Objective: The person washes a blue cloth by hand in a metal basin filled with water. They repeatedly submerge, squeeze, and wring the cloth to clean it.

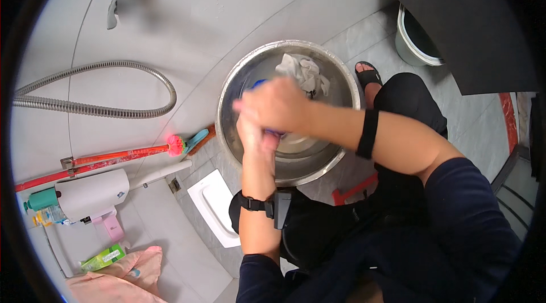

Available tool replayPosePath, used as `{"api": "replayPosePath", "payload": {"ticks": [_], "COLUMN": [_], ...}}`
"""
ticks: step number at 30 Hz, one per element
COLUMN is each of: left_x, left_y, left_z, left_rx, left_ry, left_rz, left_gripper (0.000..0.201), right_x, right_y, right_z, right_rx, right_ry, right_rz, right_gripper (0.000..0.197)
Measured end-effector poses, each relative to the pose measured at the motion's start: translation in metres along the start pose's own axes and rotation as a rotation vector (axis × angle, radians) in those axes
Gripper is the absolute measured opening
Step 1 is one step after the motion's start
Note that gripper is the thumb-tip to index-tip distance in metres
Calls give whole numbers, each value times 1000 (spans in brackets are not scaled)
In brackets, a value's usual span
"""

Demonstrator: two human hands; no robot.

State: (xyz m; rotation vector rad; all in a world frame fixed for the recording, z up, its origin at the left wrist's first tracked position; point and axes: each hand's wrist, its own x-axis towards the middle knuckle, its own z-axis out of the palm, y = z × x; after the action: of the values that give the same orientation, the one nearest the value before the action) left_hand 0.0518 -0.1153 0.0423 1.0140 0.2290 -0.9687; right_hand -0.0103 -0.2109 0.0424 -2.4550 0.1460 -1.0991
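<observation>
My two hands are pressed together over a large round metal basin (225,132), blurred by motion. My right hand (278,104) is closed, lying across the top of my left hand (259,137). Bits of a blue cloth (259,83) show beyond the fingers and between the hands; most of it is hidden. Inside the basin, near its far side, lies a crumpled whitish cloth (304,72). A black strap with a small box (278,209) is around my left wrist, and a plain black band (367,133) circles my right forearm.
A metal shower hose (114,110) hangs on the left wall, near a red pole (114,163) and a pink brush (175,145). A white squat toilet (215,206) is set in the floor. At the right are a bucket (410,47) and a dark panel (460,24).
</observation>
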Motion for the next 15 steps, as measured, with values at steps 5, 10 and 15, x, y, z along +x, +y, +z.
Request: {"api": "replayPosePath", "payload": {"ticks": [5,10,15], "left_x": [18,-9,5], "left_y": [14,0,14], "left_z": [-27,33,-15], "left_rx": [60,159,100], "left_ry": [-7,169,-5], "left_rz": [147,131,184], "left_gripper": [37,40,32], "right_x": [5,17,2], "right_y": [-17,22,-19], "right_z": [-2,-4,-15], "right_rx": [71,-20,70], "right_ry": [-7,-90,-121], "right_rz": [115,285,97], "right_gripper": [38,37,36]}}
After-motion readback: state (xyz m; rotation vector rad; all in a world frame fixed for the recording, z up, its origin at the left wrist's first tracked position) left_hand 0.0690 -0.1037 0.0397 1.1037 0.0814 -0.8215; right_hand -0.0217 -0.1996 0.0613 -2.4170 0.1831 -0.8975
